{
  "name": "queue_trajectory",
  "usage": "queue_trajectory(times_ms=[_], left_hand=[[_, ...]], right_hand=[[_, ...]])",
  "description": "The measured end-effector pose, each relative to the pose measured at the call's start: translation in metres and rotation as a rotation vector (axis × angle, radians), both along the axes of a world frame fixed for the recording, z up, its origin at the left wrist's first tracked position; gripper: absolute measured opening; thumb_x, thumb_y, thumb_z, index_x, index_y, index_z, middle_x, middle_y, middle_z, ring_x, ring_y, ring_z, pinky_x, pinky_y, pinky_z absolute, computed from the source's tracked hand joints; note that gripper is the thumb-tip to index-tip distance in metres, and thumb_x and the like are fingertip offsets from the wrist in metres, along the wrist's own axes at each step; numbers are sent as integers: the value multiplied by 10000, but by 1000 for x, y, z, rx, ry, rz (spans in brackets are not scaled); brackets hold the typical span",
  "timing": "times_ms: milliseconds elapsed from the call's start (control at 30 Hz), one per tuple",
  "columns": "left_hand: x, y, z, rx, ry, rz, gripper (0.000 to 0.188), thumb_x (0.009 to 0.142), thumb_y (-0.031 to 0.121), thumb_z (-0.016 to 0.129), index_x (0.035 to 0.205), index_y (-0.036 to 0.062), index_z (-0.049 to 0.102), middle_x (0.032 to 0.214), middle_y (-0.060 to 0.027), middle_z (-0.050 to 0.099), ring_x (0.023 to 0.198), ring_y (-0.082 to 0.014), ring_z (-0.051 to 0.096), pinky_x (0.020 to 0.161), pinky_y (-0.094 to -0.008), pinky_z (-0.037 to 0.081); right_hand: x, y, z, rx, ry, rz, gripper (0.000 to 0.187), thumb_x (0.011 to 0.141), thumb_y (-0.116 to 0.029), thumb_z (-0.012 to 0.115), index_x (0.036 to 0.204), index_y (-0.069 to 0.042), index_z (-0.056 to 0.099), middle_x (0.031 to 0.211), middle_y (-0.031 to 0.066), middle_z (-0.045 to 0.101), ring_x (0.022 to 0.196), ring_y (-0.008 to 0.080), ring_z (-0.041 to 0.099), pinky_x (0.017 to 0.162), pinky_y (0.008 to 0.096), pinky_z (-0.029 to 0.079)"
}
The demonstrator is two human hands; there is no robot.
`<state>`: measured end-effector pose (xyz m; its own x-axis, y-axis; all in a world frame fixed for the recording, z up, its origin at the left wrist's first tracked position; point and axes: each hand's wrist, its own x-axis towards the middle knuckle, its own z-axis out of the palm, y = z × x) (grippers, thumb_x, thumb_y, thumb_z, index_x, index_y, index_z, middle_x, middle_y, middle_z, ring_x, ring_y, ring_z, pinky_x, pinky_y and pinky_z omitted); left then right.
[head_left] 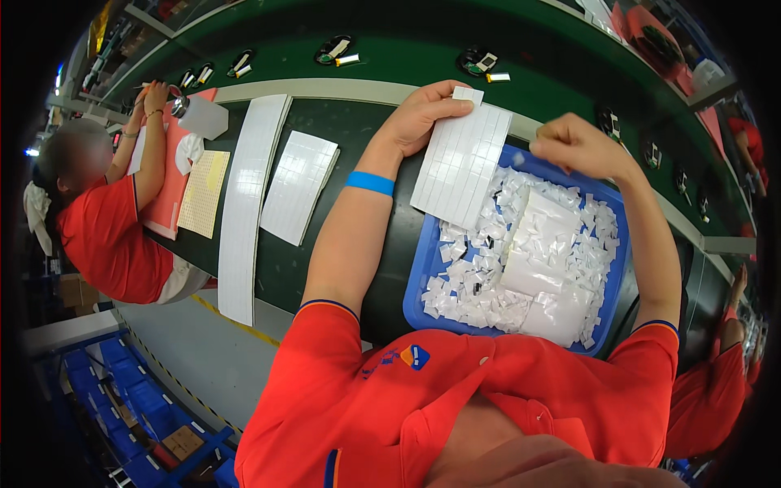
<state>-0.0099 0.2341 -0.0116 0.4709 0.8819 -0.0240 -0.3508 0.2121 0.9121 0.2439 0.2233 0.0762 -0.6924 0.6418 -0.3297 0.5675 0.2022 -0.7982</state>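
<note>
My left hand (427, 118) is closed on a white sheet (462, 167) scored into small rectangles, thumb on top near its upper edge. A narrow white strip (469, 95) sticks up past that edge by the thumb. To the right, my right hand (579, 146) is curled with its fingertips pinched together above the far side of a blue tray (415, 285). A small, blurred white scrap (519, 159) shows just below those fingers; whether they grip it I cannot tell. Many small white backing scraps (472, 297) and some larger white pieces (537, 244) fill the tray.
Left of me lie a shorter stack of scored white sheets (298, 187) and a longer white stack (250, 203). Beyond the pale rail, a green conveyor (407, 49) carries several small black devices. A co-worker in red (106, 236) sits at the left, near a white bottle (203, 118).
</note>
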Motion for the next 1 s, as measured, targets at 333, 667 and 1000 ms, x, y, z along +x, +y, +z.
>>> queue_trajectory(times_ms=[333,667,1000], left_hand=[[5,-5,9,3,21,8,279,815,140,648,1074,66,572,955,-31,618,860,-107,598,778,-243,477],[6,-2,4,11,54,0,265,831,172,629,1059,43,590,930,-37,627,826,-103,606,724,-236,490],[8,0,3,-55,20,104,204,843,181,618,975,26,608,873,-41,632,778,-103,601,688,-242,481]], right_hand=[[-11,7,-4,307,121,-204,221,867,-232,540,801,-23,514,680,-23,448,630,60,408,580,212,351],[-54,32,-5,485,-17,-113,228,805,-209,601,779,6,530,667,44,494,633,124,436,584,261,371],[-70,19,2,1117,206,-106,139,803,-118,598,806,9,541,688,85,530,643,167,535,584,281,421]])
